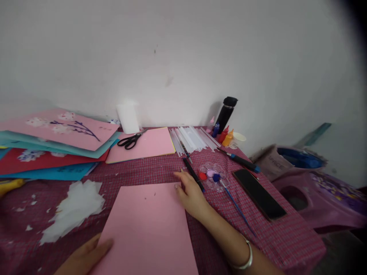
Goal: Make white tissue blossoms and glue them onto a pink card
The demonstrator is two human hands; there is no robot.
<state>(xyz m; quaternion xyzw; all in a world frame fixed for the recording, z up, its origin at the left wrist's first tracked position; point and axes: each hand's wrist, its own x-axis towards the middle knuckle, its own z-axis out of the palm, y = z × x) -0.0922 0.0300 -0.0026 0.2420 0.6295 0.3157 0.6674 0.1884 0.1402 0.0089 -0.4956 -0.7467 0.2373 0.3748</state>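
Note:
A pink sheet of paper [146,225] lies in front of me on the table. My left hand [88,254] pinches its left edge, thumb on top and the other fingers partly hidden. At the far right corner, my right hand [190,196] rests with thumb and index finger apart, touching the sheet's edge. Just beyond that hand is a black marker-like pen [193,174]. To its right sits a clear paint palette [208,185] with red, pink and dark blue paint, a thin blue paintbrush [239,210] leaning on it.
Painted sheets [77,130] are piled at left, above crumpled white tissue [76,210]. Black scissors [130,141] lie on more pink paper [155,143]. White strips [192,138], paint bottles [228,137], a black flask [226,112], a cutter [243,162] and a phone [259,194] occupy the right.

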